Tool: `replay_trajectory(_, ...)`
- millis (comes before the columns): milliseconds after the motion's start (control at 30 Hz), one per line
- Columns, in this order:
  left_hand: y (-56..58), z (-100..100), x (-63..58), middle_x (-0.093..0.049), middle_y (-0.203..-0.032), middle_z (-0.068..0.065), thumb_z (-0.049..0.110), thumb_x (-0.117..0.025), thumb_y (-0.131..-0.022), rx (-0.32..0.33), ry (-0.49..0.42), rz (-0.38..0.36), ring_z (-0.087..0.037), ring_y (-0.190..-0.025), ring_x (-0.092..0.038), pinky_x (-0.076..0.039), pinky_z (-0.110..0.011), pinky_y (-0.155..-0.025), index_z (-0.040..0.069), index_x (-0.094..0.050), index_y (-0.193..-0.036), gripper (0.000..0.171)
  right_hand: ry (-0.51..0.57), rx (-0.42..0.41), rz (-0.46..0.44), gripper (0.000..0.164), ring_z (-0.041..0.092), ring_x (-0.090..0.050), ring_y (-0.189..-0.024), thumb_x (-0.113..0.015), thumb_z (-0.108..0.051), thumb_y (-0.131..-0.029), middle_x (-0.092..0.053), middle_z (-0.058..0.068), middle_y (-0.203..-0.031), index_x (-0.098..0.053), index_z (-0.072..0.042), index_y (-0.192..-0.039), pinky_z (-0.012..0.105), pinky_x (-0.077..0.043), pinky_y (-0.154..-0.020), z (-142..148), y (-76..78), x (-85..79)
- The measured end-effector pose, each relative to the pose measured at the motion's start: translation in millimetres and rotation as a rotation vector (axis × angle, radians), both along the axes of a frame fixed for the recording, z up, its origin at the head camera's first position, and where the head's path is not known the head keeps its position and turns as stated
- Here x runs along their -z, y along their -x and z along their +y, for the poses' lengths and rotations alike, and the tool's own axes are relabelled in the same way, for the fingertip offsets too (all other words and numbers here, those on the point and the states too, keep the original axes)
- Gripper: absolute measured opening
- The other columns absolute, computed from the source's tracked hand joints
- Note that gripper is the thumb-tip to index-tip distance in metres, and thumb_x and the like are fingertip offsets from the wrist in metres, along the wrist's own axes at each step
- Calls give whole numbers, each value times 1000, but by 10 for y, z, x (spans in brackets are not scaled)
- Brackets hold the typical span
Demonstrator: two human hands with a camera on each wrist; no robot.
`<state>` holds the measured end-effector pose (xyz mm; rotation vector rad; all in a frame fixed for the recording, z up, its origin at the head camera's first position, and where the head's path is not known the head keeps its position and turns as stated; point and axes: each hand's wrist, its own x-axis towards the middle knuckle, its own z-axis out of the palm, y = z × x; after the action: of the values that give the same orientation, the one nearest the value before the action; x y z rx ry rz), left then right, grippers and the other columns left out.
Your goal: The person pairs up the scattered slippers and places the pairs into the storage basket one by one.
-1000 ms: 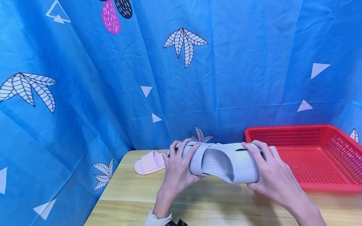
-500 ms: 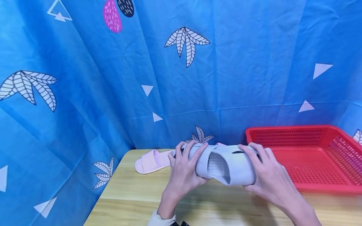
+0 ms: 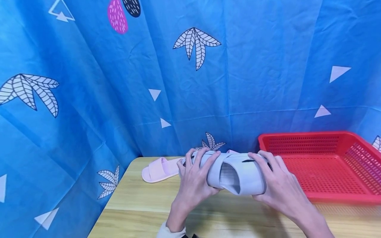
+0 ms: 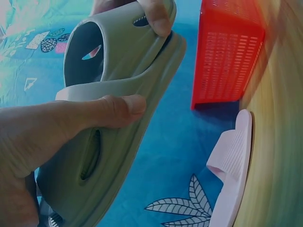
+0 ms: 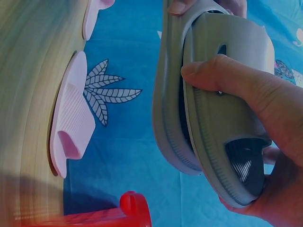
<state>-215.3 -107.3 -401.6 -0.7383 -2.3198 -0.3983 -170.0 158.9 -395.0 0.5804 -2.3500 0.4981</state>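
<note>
Two light grey slippers are held up over the table, pressed together and overlapping heel to toe. My left hand (image 3: 194, 181) grips the left grey slipper (image 3: 215, 172), fingers over its strap and thumb underneath. Around the strap of the right grey slipper (image 3: 251, 175) curls my right hand (image 3: 279, 185). In the left wrist view, the left thumb lies across the nearer slipper's strap (image 4: 113, 156). From the right wrist, the two soles run side by side, with the right thumb on the nearer strap (image 5: 236, 113).
A pink slipper (image 3: 157, 170) lies on the wooden table (image 3: 125, 211) at the back left. Another pink slipper (image 3: 232, 152) is mostly hidden behind the grey pair. At the right stands a red perforated plastic basket (image 3: 342, 197). A blue patterned curtain (image 3: 253, 82) hangs behind.
My left hand has shifted right and my right hand left, bringing the two grey slippers closer together. The opening seen between the straps has narrowed, and more of the left pink slipper shows.
</note>
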Motion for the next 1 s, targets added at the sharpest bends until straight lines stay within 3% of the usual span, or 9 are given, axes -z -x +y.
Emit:
replay_trajectory(533, -13, 38, 23, -50, -149, -2, 59, -100, -45, 29, 11, 1, -37, -134, -39, -33, -70, -84, 38, -53, -146, 113, -11, -40, 20, 125, 29, -50, -109, -107, -25, -31, -52, 13, -136, -52, -14, -144, 50, -59, -65, -9, 20, 62)
replay_trajectory(800, 4, 31, -9, -47, -153, 1, 59, -98, -50, 43, 12, 17, -35, -140, -34, -33, -68, -89, 42, -45, -152, 117, -24, -71, 49, 128, 27, -48, -114, -107, -24, -34, -51, 12, -138, -50, -15, -149, 49, -60, -69, 79, 63, 19)
replay_trajectory(1000, 4, -8, 38, -45, -155, 4, 60, -96, -56, 59, 20, 1, -36, -141, -36, -33, -62, -91, 40, -45, -153, 111, -46, -85, 27, 127, 29, -46, -122, -106, -29, -41, -47, 12, -144, -47, -18, -153, 50, -59, -76, 128, 80, 79)
